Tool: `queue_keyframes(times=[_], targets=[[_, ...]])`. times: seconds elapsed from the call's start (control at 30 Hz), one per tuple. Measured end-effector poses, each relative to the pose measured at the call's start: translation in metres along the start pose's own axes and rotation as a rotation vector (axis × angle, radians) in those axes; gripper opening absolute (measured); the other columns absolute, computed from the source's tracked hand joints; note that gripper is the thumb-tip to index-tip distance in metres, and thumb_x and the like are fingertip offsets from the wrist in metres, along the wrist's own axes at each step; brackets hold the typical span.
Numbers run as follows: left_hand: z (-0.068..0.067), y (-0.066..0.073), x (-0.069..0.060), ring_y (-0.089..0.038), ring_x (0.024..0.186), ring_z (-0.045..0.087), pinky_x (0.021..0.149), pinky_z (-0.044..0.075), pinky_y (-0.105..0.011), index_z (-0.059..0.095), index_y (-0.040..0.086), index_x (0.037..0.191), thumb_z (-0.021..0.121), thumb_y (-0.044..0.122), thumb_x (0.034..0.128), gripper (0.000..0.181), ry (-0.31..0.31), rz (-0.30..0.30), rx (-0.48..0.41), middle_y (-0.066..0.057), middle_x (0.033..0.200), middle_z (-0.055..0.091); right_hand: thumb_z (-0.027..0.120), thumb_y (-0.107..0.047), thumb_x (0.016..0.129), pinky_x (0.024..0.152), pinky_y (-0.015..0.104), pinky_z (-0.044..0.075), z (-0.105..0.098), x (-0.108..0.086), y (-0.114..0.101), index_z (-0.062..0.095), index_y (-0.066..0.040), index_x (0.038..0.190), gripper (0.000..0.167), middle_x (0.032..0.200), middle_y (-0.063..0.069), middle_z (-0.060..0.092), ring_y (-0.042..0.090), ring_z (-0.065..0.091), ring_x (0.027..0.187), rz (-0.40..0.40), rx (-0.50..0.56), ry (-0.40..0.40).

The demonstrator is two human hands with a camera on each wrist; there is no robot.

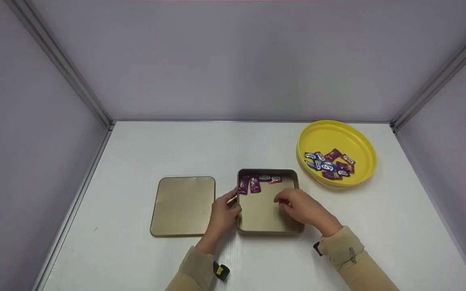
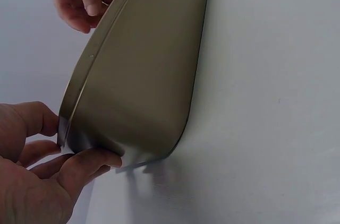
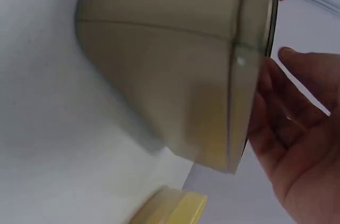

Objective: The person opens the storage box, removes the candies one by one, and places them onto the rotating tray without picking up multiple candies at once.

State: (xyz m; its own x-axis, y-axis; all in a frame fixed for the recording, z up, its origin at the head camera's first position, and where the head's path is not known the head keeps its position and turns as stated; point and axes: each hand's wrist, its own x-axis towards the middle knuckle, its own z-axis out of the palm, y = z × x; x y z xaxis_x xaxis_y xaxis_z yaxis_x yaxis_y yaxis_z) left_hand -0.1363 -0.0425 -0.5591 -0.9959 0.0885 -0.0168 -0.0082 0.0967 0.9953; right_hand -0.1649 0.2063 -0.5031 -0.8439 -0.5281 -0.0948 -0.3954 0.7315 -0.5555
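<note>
A gold rectangular tin (image 1: 263, 210) stands on the table, with several small wrapped candies inside along its far wall. Two purple candies (image 1: 255, 184) lie at its far left corner, beside a dark blue one (image 1: 264, 178) and a red-and-white one (image 1: 275, 179). My left hand (image 1: 225, 212) holds the tin's left side, its fingers bent at the wall and rim in the left wrist view. Over the tin's right part is my right hand (image 1: 299, 205), fingers loosely bent, thumb apart from them. No candy shows in it; the tin wall partly hides its fingertips in the right wrist view.
A flat gold lid (image 1: 183, 207) lies left of the tin. Behind and to the right stands a round yellow tray (image 1: 338, 135) with a heap of blue, red and purple candies (image 1: 327, 166). Grey panels (image 1: 249, 60) enclose the white table (image 1: 168, 149).
</note>
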Motion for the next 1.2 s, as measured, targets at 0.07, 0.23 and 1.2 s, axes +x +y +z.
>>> queue_keyframes(times=[0.07,0.23,1.2], targets=[[0.000,0.000,0.000,-0.041,0.125,0.050,0.098,0.046,-0.034,0.046,-0.007,0.141,0.052,-0.016,0.0828,0.059,0.007,0.003,0.007,-0.025,0.144,0.045,0.062,-0.004,0.093,0.079,0.041,0.054,0.007,0.001,-0.004,0.073,-0.004,0.102,0.014,0.094,0.003,0.068,0.017,0.062,0.085,0.009,-0.055,-0.102],[0.001,-0.002,0.001,-0.043,0.123,0.051,0.097,0.047,-0.034,0.047,-0.008,0.140,0.052,-0.016,0.0814,0.059,0.018,0.000,0.020,-0.027,0.142,0.046,0.062,-0.008,0.094,0.073,0.039,0.054,0.021,0.005,-0.014,0.073,-0.006,0.094,0.011,0.084,-0.001,0.066,0.014,0.058,0.075,0.044,-0.133,-0.298],[-0.001,-0.004,0.003,-0.044,0.121,0.052,0.095,0.049,-0.036,0.046,-0.006,0.141,0.054,-0.011,0.0839,0.058,0.008,-0.029,0.041,-0.027,0.141,0.047,0.069,-0.021,0.091,0.108,0.064,0.028,0.042,0.051,-0.019,0.047,-0.012,0.146,0.060,0.151,0.030,0.030,0.054,0.026,0.136,0.138,-0.226,-0.076]])
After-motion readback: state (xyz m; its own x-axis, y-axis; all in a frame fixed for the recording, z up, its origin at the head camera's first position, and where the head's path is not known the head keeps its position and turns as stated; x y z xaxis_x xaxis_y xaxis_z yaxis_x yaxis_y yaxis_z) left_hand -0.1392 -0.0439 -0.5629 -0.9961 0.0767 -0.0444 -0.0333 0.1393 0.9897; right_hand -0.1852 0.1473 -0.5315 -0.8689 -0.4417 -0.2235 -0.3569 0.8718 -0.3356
